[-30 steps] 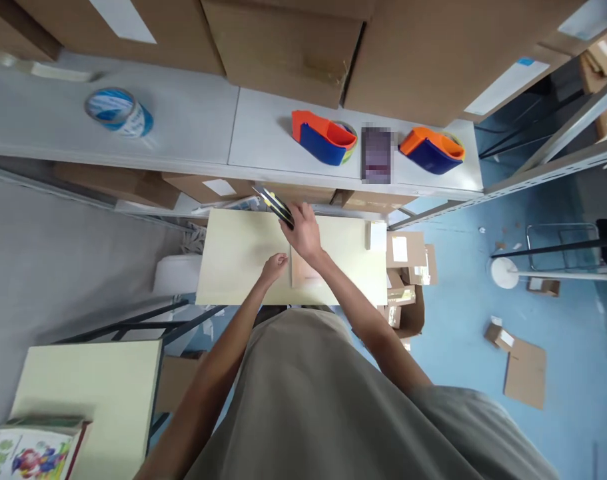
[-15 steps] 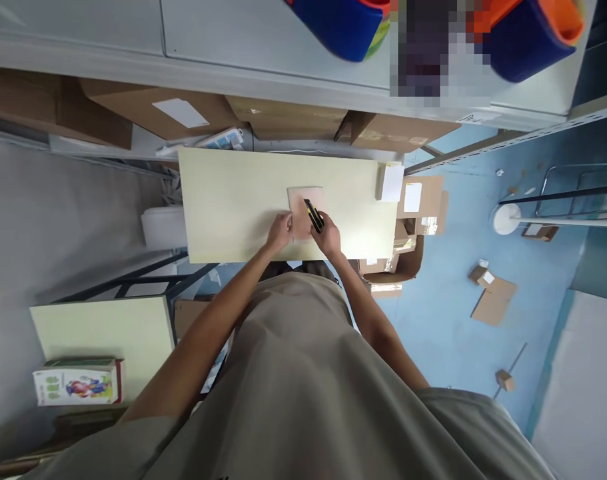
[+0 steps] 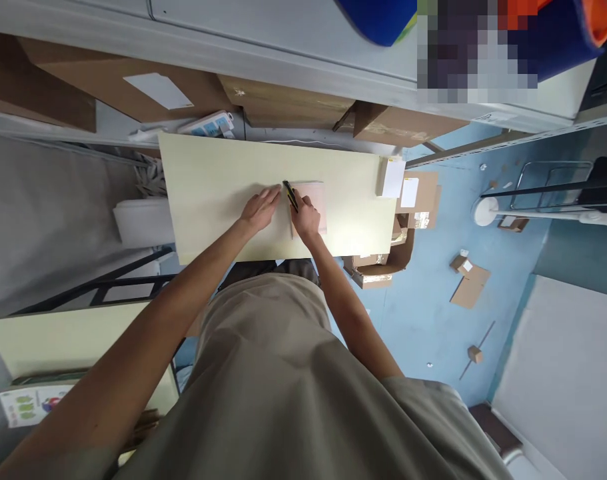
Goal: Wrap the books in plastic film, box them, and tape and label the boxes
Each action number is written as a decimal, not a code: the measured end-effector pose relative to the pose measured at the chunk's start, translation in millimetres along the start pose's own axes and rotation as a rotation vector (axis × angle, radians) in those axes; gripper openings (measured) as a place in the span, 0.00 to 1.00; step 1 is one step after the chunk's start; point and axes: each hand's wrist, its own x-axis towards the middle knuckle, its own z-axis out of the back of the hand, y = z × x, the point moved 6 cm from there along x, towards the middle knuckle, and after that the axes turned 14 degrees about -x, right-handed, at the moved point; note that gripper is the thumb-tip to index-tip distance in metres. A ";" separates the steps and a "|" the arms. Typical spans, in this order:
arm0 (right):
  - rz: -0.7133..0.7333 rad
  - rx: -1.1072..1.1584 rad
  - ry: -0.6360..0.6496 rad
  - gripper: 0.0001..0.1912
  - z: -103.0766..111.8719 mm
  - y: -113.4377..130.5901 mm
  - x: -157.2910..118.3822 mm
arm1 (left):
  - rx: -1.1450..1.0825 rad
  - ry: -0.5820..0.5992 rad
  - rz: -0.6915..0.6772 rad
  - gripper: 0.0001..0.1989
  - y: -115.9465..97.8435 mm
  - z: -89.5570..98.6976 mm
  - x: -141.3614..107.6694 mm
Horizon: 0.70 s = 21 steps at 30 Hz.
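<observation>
A pale pink, roughly square sheet or pad [image 3: 318,195] lies on the cream tabletop [image 3: 208,193]. My right hand [image 3: 306,217] grips a black and yellow utility knife [image 3: 290,197] over the pink piece's left side, its tip pointing away and to the left. Left of the knife, my left hand [image 3: 262,207] lies palm down on the tabletop with fingers stretched out, fingertips close to the knife tip. Whether anything small is under those fingers cannot be made out.
A small white box [image 3: 391,177] stands at the table's right end. Cardboard boxes [image 3: 293,103] line the shelf behind the table. Cut-open cartons [image 3: 388,263] sit beyond the right edge. A white bin [image 3: 143,223] is at the left.
My left hand has gone from curled to stretched flat, moving left and away from me. My right hand has carried the knife left, to the pink piece's left edge. The camera view has shifted.
</observation>
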 end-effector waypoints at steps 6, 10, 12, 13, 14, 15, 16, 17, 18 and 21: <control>-0.042 -0.087 0.038 0.31 -4.6 5.2 -19.3 | 0.045 0.047 -0.029 0.38 -0.7 6.4 0.3; -0.053 -0.125 0.084 0.31 -8.0 7.6 -42.4 | 0.004 0.049 -0.045 0.34 0.8 8.6 2.7; -0.058 -0.129 0.107 0.31 -11.8 8.2 -55.6 | -0.018 0.048 -0.054 0.33 2.1 7.0 3.7; -0.061 -0.131 0.117 0.31 -14.3 8.1 -62.5 | -0.026 0.048 -0.059 0.34 2.6 5.6 4.0; -0.066 -0.134 0.127 0.31 -17.3 7.8 -69.5 | -0.033 0.048 -0.065 0.35 3.2 4.0 4.2; -0.071 -0.138 0.137 0.32 -20.7 7.2 -76.8 | -0.042 0.046 -0.070 0.38 3.5 2.4 4.2; -0.073 -0.144 0.148 0.32 -24.4 6.6 -84.3 | -0.051 0.043 -0.071 0.41 3.9 1.0 4.1; -0.072 -0.151 0.160 0.32 -28.2 6.0 -92.0 | -0.059 0.040 -0.068 0.43 4.2 -0.3 3.9; -0.067 -0.159 0.172 0.33 -31.9 5.4 -100.0 | -0.066 0.038 -0.064 0.45 4.3 -1.6 3.5; -0.055 -0.186 0.213 0.33 -41.5 3.1 -125.1 | -0.080 0.042 -0.050 0.47 3.7 -4.6 1.9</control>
